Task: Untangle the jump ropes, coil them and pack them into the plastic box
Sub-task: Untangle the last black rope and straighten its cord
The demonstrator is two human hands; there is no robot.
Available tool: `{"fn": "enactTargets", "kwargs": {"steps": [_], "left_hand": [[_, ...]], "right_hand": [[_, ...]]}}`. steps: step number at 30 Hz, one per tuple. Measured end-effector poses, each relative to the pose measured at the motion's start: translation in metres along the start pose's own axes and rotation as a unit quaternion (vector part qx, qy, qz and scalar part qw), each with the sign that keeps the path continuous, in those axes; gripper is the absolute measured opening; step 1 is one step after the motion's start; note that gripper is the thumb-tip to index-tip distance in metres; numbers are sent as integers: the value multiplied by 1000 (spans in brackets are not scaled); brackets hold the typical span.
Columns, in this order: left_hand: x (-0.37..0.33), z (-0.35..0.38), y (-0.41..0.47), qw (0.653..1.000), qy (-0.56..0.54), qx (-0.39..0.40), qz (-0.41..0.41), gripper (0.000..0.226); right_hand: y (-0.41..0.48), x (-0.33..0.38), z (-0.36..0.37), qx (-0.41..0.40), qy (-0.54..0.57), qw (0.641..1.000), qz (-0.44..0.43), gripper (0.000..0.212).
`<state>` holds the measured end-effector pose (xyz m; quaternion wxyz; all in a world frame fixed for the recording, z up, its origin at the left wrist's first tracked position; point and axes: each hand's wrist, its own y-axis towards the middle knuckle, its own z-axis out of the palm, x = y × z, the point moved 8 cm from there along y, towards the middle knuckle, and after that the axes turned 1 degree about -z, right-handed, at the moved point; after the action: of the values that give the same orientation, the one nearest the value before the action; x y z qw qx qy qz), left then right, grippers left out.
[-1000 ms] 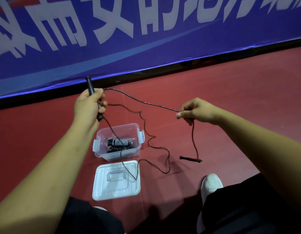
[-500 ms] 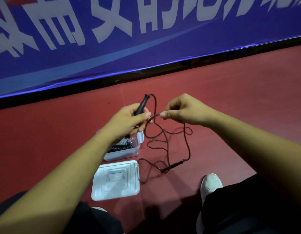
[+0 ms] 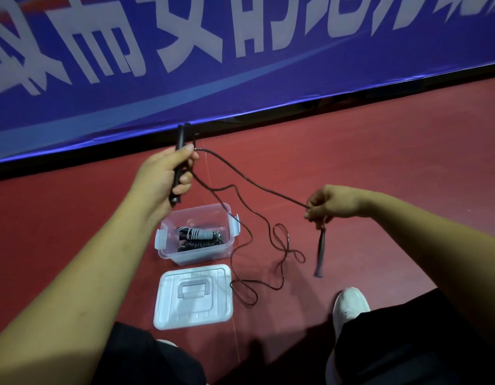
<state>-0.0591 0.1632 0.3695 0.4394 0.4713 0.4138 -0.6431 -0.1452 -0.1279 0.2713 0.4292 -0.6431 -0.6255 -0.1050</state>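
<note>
My left hand grips the black handle of a thin dark jump rope, held upright above the box. The cord runs from there to my right hand, which pinches it near its other end. The second handle dangles below that hand, blurred. Slack loops of cord hang down and lie on the red floor to the right of the clear plastic box. Inside the box lies a coiled rope with grey and black parts.
The box's white lid lies flat on the floor just in front of the box. A blue banner with white characters stands along the far edge of the red floor. My white shoe and dark trouser legs are at the bottom.
My hands were close together half a second ago and have spread apart. The left hand rose up and left with its handle; the right moved right and lifted the second handle off the floor.
</note>
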Motion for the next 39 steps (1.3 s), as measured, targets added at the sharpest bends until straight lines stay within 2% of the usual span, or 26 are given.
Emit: {"fn": "enactTargets", "kwargs": {"steps": [2,5,7,9,11,14,16,18,21,23,25,29,31,33,36,39], "left_hand": [[4,-11,4,994,110,-28,5,14],[5,-22,3,952,290,-99,31,9],[5,-18,1,949,296,-103,44,13],[12,-2,-3,962,266,-56,32,15],[25,25,-13,968,249,38,4,15],[43,62,-36,942,262,200,-67,17],[45,71,-44,925,266,256,-87,16],[37,67,-40,944,229,227,-71,12],[20,47,-27,984,105,138,-38,19],[9,33,-19,995,22,92,-21,19],[3,18,-13,998,-11,57,-11,19],[12,0,-5,997,75,-15,-22,16],[20,-8,-1,990,130,-55,-26,13],[24,-13,1,979,187,-84,-18,14],[32,0,-3,972,227,-59,-14,13],[51,42,-22,983,150,78,-76,13]], "right_hand": [[1,6,-5,-51,0,999,-20,20],[-3,37,-8,-86,5,994,-61,22],[-9,64,-3,-83,-14,992,-92,23],[-16,89,3,-80,-7,989,-126,21],[-24,109,9,-78,45,983,-158,19],[-30,127,14,-70,162,965,-195,19],[-31,129,14,-68,198,956,-204,20],[-30,124,11,-75,178,960,-201,22],[-24,105,7,-78,106,978,-163,22],[-17,87,9,-54,75,988,-120,21],[-13,72,12,-34,48,995,-84,18],[-14,70,8,-34,51,996,-71,14],[-17,78,3,-41,28,996,-80,10],[-22,85,3,-33,50,994,-92,10],[-26,91,0,-34,169,981,-93,20],[-25,97,-2,-42,286,953,-88,22]]}}
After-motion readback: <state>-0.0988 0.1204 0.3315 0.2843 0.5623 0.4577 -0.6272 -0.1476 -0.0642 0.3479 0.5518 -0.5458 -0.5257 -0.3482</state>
